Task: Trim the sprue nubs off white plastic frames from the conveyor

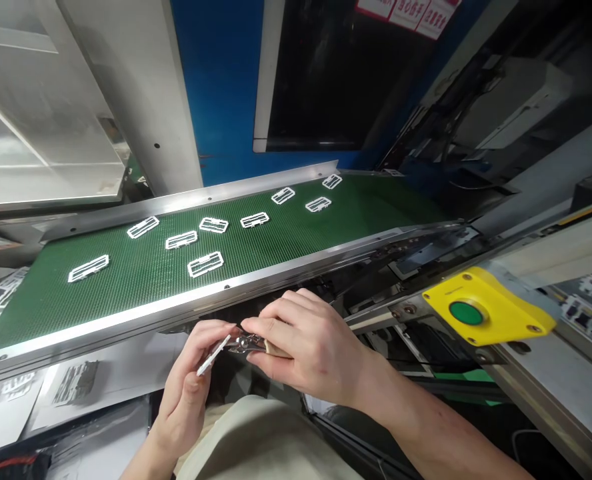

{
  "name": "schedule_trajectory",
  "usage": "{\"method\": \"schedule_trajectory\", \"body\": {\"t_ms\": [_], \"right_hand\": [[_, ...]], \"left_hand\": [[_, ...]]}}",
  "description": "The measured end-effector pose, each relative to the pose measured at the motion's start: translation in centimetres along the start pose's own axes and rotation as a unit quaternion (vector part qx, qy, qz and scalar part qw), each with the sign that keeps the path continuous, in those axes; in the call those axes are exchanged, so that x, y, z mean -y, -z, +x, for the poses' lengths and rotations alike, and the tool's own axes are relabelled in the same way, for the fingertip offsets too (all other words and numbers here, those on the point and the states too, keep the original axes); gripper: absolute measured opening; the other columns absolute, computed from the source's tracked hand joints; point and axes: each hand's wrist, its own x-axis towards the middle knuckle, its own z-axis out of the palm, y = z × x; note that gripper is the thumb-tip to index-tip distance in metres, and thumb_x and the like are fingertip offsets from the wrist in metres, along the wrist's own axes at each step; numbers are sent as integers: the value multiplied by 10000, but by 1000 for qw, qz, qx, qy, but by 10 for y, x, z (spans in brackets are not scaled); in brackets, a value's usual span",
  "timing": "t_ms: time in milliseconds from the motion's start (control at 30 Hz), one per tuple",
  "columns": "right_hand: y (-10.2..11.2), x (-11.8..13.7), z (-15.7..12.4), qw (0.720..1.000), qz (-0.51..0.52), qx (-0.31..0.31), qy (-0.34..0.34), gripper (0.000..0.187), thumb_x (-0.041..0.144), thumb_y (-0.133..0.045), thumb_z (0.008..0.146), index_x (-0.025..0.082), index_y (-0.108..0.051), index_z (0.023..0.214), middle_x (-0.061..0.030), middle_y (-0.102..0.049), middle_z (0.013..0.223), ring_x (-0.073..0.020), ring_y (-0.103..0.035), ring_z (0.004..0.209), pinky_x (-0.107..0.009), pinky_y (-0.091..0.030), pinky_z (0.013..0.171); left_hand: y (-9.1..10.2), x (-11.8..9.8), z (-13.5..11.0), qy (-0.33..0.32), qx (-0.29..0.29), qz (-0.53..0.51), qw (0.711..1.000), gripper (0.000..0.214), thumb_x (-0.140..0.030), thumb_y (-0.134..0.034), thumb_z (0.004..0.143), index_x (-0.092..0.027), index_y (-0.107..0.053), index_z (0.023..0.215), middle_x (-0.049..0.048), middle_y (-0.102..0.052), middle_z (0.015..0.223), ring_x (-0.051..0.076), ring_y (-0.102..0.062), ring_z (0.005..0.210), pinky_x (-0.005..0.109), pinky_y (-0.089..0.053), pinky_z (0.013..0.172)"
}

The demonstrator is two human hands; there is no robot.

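Observation:
Between the thumb and fingers of my left hand [191, 380] is a white plastic frame [213, 357], seen nearly edge-on and tilted. My right hand [311, 347] is closed around a pair of nippers [249, 342]; their handles are mostly covered by the fingers. The metal jaws point left and meet the edge of the frame, though whether they are closed on it I cannot tell. Both hands are in front of the near rail of a green conveyor belt [126, 300]. Several similar white frames lie scattered on the belt, one of them a white frame [205, 265] near the hands.
A yellow box with a green button [465, 313] is mounted at the right. Below the belt at left, a stack of white parts [76, 382] rests on a pale sheet. A blue machine [221, 87] with a dark window stands behind the belt's metal rail [191, 200].

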Motion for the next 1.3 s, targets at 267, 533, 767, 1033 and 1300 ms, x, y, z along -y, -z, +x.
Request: {"method": "schedule_trajectory", "body": {"t_ms": [267,533,767,1033,1300], "right_hand": [[7,-5,5,999,-29,6,21,238,329,-780,1124,167,-775,1297,-51,-820,1117,-215,-691,959,-421,-441,827],[14,-16,6,996,-29,56,57,261,406,-711,1170,171,-826,1174,0,-773,899,-178,-679,783,-384,-399,692],[21,-13,15,996,-15,78,49,264,371,-831,1088,160,-836,1245,-32,-811,1033,-211,-714,917,-391,-421,791],[23,-8,18,987,-60,134,58,187,364,-823,1091,179,-828,1115,6,-721,925,-193,-635,845,-398,-370,746],[23,-4,19,985,-67,148,58,210,387,-824,1090,198,-774,1013,19,-674,901,-186,-607,835,-394,-365,749]], "left_hand": [[-2,1,1,-21,24,5,999,570,-695,-418,1164,-339,-765,1443,82,-650,1397,292,-593,1353,348,-553,1151],[-2,2,7,-19,75,-23,997,621,-656,-328,1199,-285,-812,1315,64,-736,1154,241,-676,1010,352,-561,918],[0,-1,7,-8,68,-3,998,633,-666,-332,1198,-275,-828,1231,50,-748,1017,238,-676,957,346,-556,883],[3,-2,8,-16,65,45,997,620,-694,-361,1183,-281,-824,1174,45,-749,999,236,-672,940,332,-552,842],[5,-5,6,-8,62,51,997,602,-693,-382,1179,-281,-821,1182,39,-731,1032,208,-687,858,317,-562,787]]}}
